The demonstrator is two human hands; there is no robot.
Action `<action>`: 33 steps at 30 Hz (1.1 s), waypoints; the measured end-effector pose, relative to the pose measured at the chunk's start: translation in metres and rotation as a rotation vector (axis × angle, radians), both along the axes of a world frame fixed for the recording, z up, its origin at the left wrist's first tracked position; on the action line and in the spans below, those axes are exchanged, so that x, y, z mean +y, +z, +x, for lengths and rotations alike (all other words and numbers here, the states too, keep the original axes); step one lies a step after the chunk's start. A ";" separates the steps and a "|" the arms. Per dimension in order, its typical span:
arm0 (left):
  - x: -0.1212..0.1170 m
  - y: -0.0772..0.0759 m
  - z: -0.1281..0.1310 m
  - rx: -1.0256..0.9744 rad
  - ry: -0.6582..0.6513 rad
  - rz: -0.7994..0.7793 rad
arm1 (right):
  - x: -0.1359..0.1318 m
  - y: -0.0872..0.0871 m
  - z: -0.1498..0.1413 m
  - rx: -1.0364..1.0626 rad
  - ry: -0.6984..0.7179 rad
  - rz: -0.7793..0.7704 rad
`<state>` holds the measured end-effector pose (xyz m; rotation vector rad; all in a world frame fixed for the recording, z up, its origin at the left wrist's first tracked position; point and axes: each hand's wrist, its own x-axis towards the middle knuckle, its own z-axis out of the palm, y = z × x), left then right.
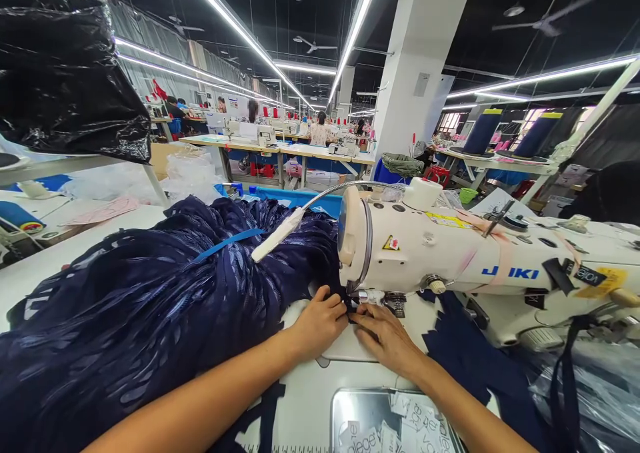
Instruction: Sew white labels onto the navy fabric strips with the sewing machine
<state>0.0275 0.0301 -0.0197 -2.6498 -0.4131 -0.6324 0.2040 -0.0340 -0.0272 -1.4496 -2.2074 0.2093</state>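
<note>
At the needle area of a white sewing machine (420,240), both my hands work close together on a small bit of navy fabric (353,308), mostly hidden by my fingers. Curled fingers of my left hand (323,320) pinch it from the left side. From the right, my right hand (384,333) has its fingertips closed down on the fabric's edge, the thumb lower on the machine bed. A large heap of navy fabric pieces (200,273), tied with a blue strip (230,241), lies beside my left arm.
A flexible lamp with a white-wrapped end (278,234) arches over the heap. Near me, a metal tray (340,406) holds several printed labels (420,421). More navy fabric (480,353) lies under the machine arm. Thread cones (481,133) stand at the back right; a black plastic bag (65,73) is upper left.
</note>
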 end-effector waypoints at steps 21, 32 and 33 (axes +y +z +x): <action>-0.008 0.006 -0.026 0.173 0.037 -0.361 | -0.009 0.003 0.001 -0.219 0.024 0.273; -0.006 0.002 -0.023 0.180 0.076 -0.403 | -0.007 -0.003 0.004 -0.241 0.005 0.231; -0.006 0.002 -0.023 0.185 0.081 -0.408 | -0.007 -0.004 0.003 -0.250 0.000 0.230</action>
